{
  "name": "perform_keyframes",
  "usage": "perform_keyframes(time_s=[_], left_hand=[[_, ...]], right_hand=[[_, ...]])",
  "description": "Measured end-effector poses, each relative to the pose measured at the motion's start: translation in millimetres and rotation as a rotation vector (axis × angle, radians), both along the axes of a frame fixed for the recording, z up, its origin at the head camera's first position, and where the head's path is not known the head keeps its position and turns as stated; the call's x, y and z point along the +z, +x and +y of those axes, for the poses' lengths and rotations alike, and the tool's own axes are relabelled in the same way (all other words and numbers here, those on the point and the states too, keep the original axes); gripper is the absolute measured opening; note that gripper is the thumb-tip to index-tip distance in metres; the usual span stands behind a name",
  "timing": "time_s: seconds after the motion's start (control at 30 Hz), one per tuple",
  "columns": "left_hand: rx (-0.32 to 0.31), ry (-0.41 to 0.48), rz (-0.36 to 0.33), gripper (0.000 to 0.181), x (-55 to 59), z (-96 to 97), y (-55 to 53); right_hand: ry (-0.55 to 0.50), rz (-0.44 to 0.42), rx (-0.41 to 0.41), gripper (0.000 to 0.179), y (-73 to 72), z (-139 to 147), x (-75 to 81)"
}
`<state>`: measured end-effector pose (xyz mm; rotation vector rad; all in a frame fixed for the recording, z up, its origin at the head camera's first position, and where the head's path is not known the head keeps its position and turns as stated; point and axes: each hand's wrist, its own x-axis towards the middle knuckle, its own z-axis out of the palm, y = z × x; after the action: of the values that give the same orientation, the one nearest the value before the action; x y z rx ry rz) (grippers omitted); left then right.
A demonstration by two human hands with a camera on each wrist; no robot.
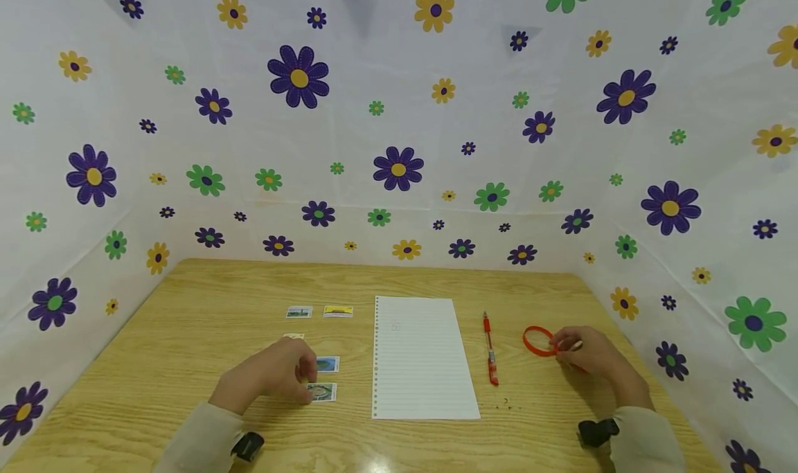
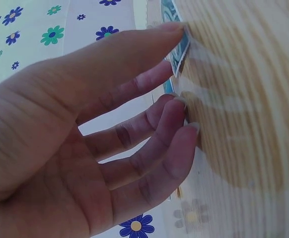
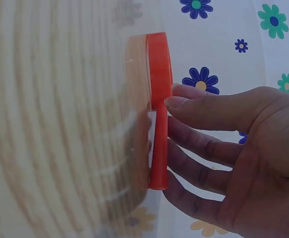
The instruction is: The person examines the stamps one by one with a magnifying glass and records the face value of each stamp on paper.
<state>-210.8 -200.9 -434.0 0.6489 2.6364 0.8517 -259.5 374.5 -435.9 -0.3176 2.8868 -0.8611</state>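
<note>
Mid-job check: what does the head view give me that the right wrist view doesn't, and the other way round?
Only the head view shows the left hand by the small stamps, the full face of the lined sheet and the red pen.

Only the right wrist view shows the length of the red handle, which the hand mostly covers from above, and the rim edge-on.

Both show the right hand at the red magnifying glass, the wooden table and the flowered cloth.

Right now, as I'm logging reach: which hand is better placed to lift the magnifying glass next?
Likely the right hand: it already grips the magnifying glass. The left hand is beyond the paper, by the stamps.
</note>
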Motion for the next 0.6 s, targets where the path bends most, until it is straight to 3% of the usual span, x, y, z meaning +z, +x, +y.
perform_keyframes(time_s=[0.33, 0.6], left_hand=[[-0.034, 0.003, 0.024, 0.020, 2.6, 0.1, -2.1], [-0.034, 0.018, 0.229, 0.007, -2.4, 2.7, -13.0]], right_hand=[[0.053, 0.058, -0.023, 0.021, 1.8, -8.3, 16.0], [0.045, 0.145, 0.104, 0.017, -2.0, -26.4, 18.7]])
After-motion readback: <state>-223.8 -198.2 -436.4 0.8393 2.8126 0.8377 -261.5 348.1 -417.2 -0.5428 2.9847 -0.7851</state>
